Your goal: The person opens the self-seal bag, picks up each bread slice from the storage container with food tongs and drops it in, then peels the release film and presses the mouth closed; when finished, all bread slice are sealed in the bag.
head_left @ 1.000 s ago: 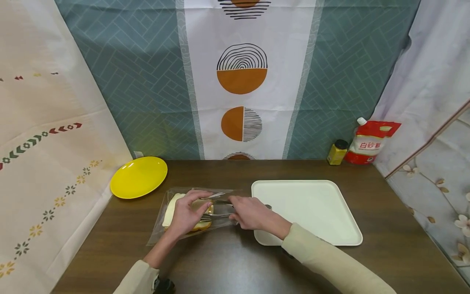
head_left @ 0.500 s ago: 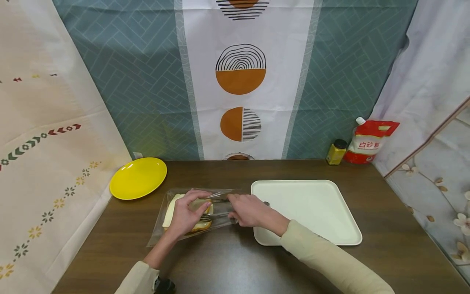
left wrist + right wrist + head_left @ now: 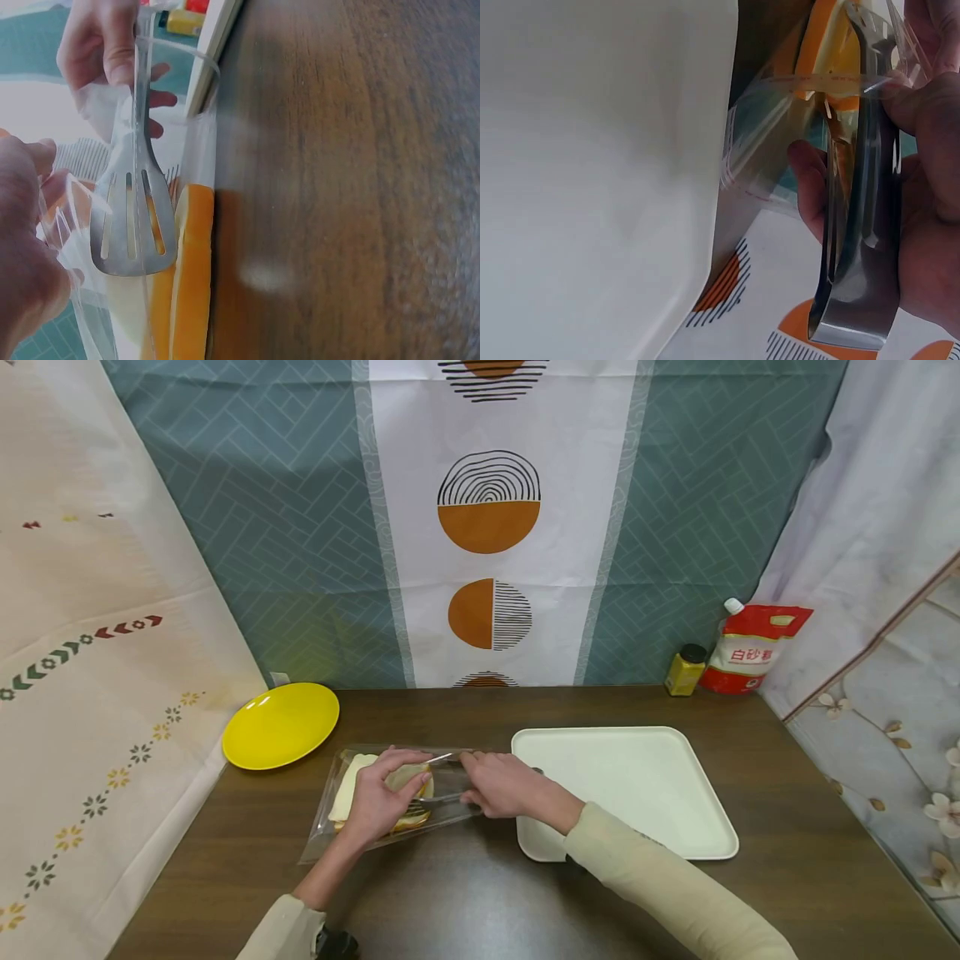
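Slices of bread (image 3: 351, 787) lie inside a clear plastic bag (image 3: 318, 842) left of the table's middle. My left hand (image 3: 378, 795) pinches the upper film of the bag between thumb and fingers, above the bread. From the bag's right-hand mouth, my right hand (image 3: 512, 787) grips metal serving tongs (image 3: 861, 306). One arm of the tongs ends in a slotted head (image 3: 135, 264), the other in fork tines. In the left wrist view the slotted head is over an orange-crusted bread slice (image 3: 196, 262). Partly hidden by my hands are the bag's mouth and the bread.
A white rectangular tray (image 3: 637, 802) lies just right of my right hand, under that forearm. The yellow plate (image 3: 281, 727) sits at the back left. At the back right stand a yellow jar with a black lid (image 3: 686, 672) and a red-and-white spouted pouch (image 3: 750, 652).
My right hand has shifted slightly left and away from me, carrying the tongs farther into the bag. My left hand has stayed about where it was.
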A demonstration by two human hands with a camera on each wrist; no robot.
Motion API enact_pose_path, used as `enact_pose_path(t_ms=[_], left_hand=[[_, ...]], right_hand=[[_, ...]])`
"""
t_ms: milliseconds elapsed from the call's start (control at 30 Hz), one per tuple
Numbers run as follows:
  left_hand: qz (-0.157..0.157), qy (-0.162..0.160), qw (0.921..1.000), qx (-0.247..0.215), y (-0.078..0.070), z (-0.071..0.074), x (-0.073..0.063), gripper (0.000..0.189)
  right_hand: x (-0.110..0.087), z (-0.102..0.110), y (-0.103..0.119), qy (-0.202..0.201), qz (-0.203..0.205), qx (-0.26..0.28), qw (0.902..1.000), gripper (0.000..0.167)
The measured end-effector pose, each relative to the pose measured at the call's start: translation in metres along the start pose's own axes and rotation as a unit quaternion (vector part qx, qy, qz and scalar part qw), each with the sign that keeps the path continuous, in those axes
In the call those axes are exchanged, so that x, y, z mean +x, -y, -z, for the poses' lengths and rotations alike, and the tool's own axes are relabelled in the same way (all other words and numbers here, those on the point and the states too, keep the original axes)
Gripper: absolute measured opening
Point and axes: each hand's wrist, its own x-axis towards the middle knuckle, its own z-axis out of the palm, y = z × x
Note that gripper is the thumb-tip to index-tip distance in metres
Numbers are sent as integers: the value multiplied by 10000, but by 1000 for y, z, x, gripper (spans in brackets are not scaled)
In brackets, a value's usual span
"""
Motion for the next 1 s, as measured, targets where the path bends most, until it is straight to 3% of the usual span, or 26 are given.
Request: enact_pose_path(t_ms=[300,600,767,1000], left_hand=[[-40,54,9999,76,-1,2,-1,29],[148,67,9998,89,0,2,-2,25],[178,63,9998,61,1,2,-3,25],[249,-6,9997,59,3,1,-4,24]], right_hand=[[4,10,-4,369,139,436,9983,51],[7,17,-5,920,-112,568,9941,49],[5,21,-4,907,-151,443,9948,54],[-10,31,-6,859,-238,727,9934,68]])
